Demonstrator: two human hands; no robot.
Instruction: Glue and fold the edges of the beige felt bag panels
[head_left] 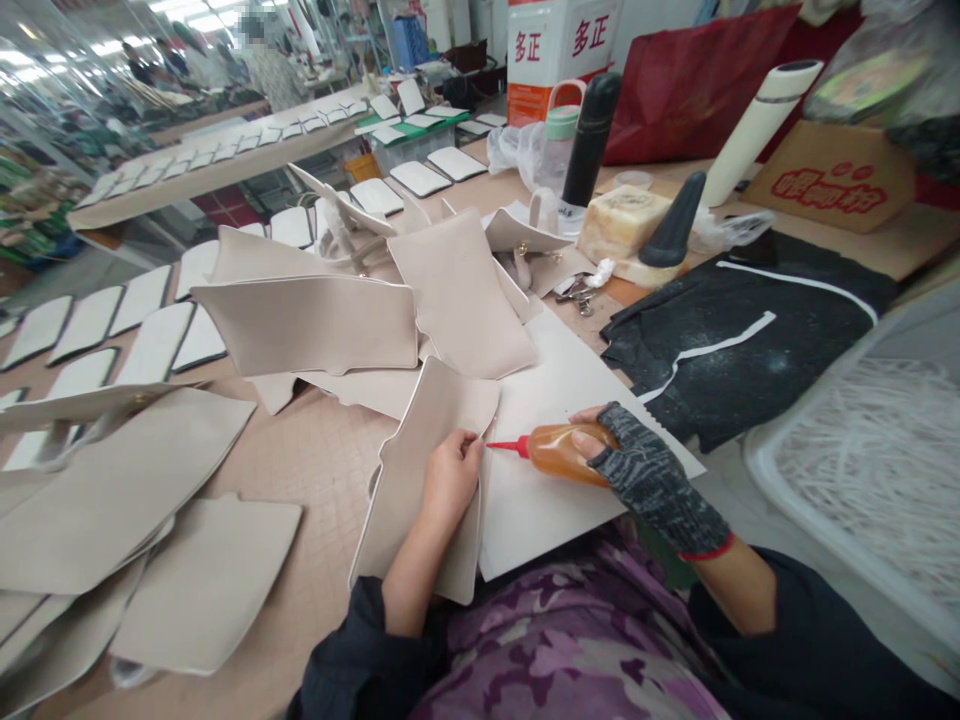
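Observation:
My left hand point(452, 475) pinches the right edge of a beige leather-like panel point(409, 480) with pale edging, which stands partly folded in front of me. In my right hand point(626, 455), covered by a dark fingerless knit glove, lies a squeeze bottle point(566, 452) of amber liquid, probably glue. Its red nozzle point(508, 447) points left, with the tip close beside the panel's edge near my left fingers. I cannot tell whether the tip touches. Under the bottle spreads a white sheet point(559, 530).
More beige panels point(322, 320) are heaped ahead, and a stack point(112, 480) lies at left. Rows of white dark-edged pieces point(146, 300) cover the far left. Behind are a black bottle point(592, 140), a yellowish block point(622, 220) and metal clips point(579, 295). A bin of white strips point(765, 450) stands right.

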